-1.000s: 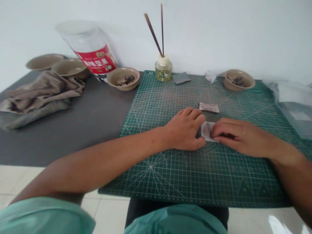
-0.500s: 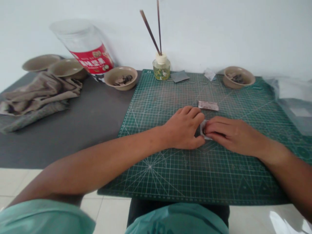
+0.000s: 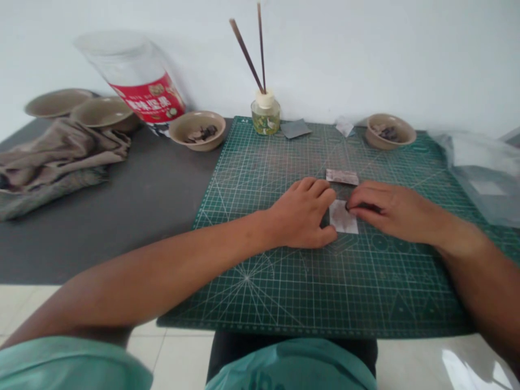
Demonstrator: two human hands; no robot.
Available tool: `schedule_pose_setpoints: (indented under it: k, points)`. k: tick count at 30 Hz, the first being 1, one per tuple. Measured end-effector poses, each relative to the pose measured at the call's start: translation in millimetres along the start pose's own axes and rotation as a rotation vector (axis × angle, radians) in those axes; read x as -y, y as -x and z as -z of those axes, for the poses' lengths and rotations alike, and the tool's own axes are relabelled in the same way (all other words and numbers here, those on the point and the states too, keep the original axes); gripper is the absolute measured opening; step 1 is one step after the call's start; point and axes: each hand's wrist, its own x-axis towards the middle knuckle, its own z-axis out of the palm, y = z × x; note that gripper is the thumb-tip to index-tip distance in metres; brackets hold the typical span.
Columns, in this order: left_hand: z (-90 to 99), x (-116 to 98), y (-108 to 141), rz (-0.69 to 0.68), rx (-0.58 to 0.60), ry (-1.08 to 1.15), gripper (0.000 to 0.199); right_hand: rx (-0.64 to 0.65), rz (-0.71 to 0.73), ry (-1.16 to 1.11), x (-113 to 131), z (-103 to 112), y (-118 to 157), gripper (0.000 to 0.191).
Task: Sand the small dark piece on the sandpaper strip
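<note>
On a green cutting mat (image 3: 357,292), a small white paper sheet (image 3: 343,216) is laid between the hands. The left hand (image 3: 300,213) is kept beside it, fingers curled; the right hand's (image 3: 390,214) fingers are pressed together at its edge, though a pinch cannot be confirmed. It may be torn if pulled too hard.

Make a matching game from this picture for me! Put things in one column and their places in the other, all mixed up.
Things:
1. Left hand
2. Small white paper
3. Glass jar with sticks
4. Crumpled cloth

Places:
A. On the dark table
B. At the far edge of the green mat
C. Between the left hand and right hand
D. Just left of the paper

Pairs: 1-D, 2-C, 3-B, 4-A
</note>
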Motion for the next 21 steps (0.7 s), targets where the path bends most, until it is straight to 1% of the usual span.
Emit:
schedule_pose_setpoints:
  k: [2, 4, 6, 9, 10, 11, 13, 16, 18, 21]
  points:
    - [0.0, -0.2, -0.1, -0.007, 0.007, 0.000, 0.045, 0.073, 0.029, -0.074, 2.0, 3.5, 2.4, 0.016]
    - [-0.1, -0.4, -0.2, -0.016, 0.008, -0.005, 0.046, 0.109, 0.066, -0.145, 6.8, 1.9, 3.1, 0.015]
    - [-0.4, -0.5, -0.2, -0.016, -0.001, -0.011, 0.046, 0.075, 0.070, -0.148, 10.1, -3.0, 0.4, 0.017]
    - [-0.9, -0.2, -0.1, -0.005, -0.010, -0.012, 0.044, -0.022, -0.011, -0.040, 6.4, -6.3, -5.1, 0.019]
    - [-0.9, -0.1, 0.0, -0.002, -0.011, -0.010, 0.043, -0.035, -0.037, -0.016, 4.1, -5.2, -5.6, 0.018]
    - [-0.9, -0.1, 0.0, -0.002, -0.010, -0.007, 0.043, -0.027, -0.050, -0.014, 2.3, -3.3, -5.1, 0.017]
    - [-0.4, -0.3, 0.2, -0.006, -0.004, -0.003, 0.043, 0.030, -0.033, -0.062, 2.1, 0.1, -1.9, 0.015]
    - [0.4, -0.9, 0.2, -0.009, 0.004, -0.005, 0.044, 0.107, 0.057, -0.146, 9.3, -2.2, 1.7, 0.015]
    - [0.5, -0.9, 0.1, -0.010, 0.000, -0.007, 0.045, 0.088, 0.086, -0.138, 13.2, -7.5, 0.2, 0.017]
    - [0.1, -0.2, 0.0, -0.007, -0.011, -0.010, 0.043, -0.002, 0.024, -0.023, 9.1, -10.1, -3.8, 0.019]
